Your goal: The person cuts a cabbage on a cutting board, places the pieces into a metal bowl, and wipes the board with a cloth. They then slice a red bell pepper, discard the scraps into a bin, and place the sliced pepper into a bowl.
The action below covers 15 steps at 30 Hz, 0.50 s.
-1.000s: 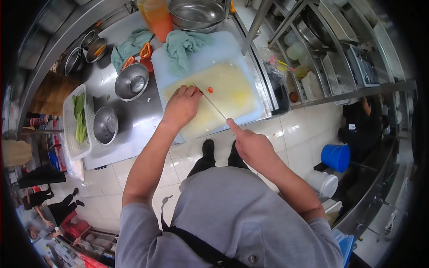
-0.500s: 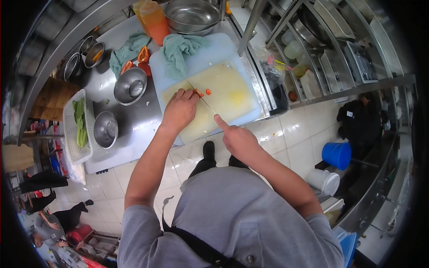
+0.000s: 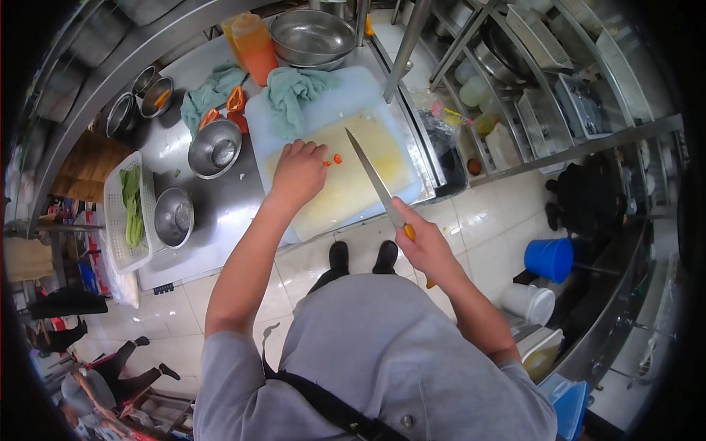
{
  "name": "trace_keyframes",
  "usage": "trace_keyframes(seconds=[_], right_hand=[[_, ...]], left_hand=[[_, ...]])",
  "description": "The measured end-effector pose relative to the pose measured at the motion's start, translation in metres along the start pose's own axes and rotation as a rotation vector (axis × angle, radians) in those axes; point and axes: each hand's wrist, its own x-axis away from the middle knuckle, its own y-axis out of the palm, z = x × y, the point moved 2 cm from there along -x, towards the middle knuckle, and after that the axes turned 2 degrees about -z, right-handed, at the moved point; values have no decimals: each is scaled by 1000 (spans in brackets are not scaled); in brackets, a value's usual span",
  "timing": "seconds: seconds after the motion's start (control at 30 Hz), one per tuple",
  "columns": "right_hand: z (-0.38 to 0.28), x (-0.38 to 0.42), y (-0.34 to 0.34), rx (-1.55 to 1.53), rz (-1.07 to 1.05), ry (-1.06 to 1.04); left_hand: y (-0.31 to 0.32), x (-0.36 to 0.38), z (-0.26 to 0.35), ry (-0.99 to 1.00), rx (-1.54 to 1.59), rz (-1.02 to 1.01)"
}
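My right hand point(image 3: 425, 246) is wrapped round the yellow handle of a kitchen knife point(image 3: 373, 173). Its long blade points up and left, raised clear of the pepper pieces. My left hand point(image 3: 300, 173) rests with bent fingers on the yellowish cutting board point(image 3: 323, 206), which lies on a larger bluish-white board point(image 3: 257, 117). A bit of red pepper shows at the left fingertips; how much lies under them is hidden. Just right of them is a small red pepper piece point(image 3: 337, 158). Red pepper halves point(image 3: 236, 99) lie beyond, by a metal bowl point(image 3: 215, 149).
A green cloth point(image 3: 293, 99) lies on the far part of the boards, near an orange squeeze bottle point(image 3: 257, 51) and a wide metal bowl point(image 3: 312, 37). Leafy greens sit in a white basket point(image 3: 151, 198) at left. A metal shelf post point(image 3: 408, 51) stands right of the boards.
My right hand has drawn the knife back to the right and toward me, off the pepper. The left hand stays on the board, its fingers shifted slightly.
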Motion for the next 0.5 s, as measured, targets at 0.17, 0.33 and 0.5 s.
trace_keyframes(seconds=[0.17,0.33,0.5], right_hand=[[-6,9,-10,-14,-9,121],[11,13,-6,-53,65,33],[2,-25,17,-37,-174,-74]], left_hand=[[30,-22,0,-131,-4,-298],[-11,-20,-9,-294,248,-133],[-33,28,-40,-542,300,-196]])
